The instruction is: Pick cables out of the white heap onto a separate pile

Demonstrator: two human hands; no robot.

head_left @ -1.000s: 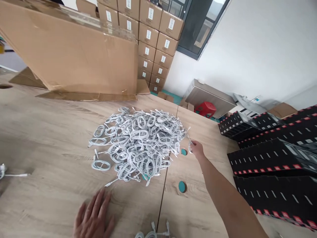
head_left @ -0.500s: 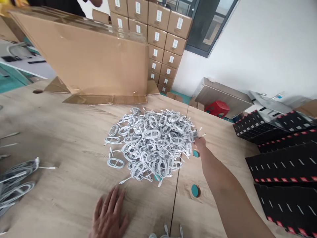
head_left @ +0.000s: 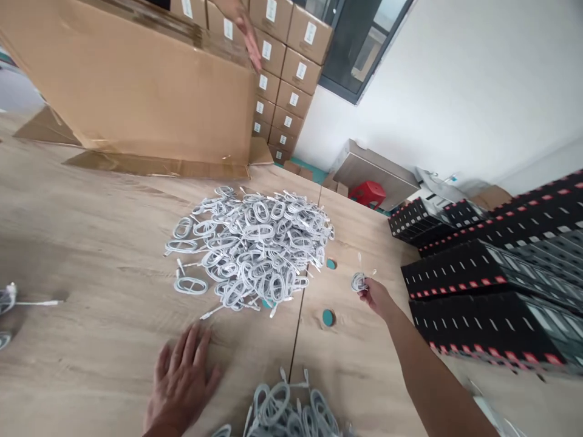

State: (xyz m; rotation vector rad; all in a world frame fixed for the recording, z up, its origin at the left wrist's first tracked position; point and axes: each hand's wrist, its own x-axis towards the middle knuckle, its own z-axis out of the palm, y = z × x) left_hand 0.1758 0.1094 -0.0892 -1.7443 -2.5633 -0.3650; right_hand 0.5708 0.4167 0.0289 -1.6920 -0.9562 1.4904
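A large heap of coiled white cables (head_left: pixel 264 243) lies in the middle of the wooden table (head_left: pixel 122 340). To the right of the heap, my right hand (head_left: pixel 376 297) grips a coiled cable (head_left: pixel 358 281), its plug ends sticking up past the fingers. My left hand (head_left: pixel 184 370) rests flat on the tabletop in front of the heap, fingers spread, holding nothing. Close to me at the bottom edge is a second pile of coiled cables (head_left: pixel 291 409), cut off by the frame. A few more cables (head_left: pixel 6 300) show at the left edge.
A big cardboard box (head_left: pixel 159 97) stands at the back left, with another person's hand (head_left: pixel 248 39) above its right end. Stacked cartons (head_left: pixel 291 91) rise behind. Rows of black boxes (head_left: pixel 460 267) line the right side. A red stool (head_left: pixel 368 194) stands beyond the table.
My right hand has drawn back from the heap's right side, carrying a coiled cable. My left hand stays flat. The view has shifted, and another person's hand has appeared over the box.
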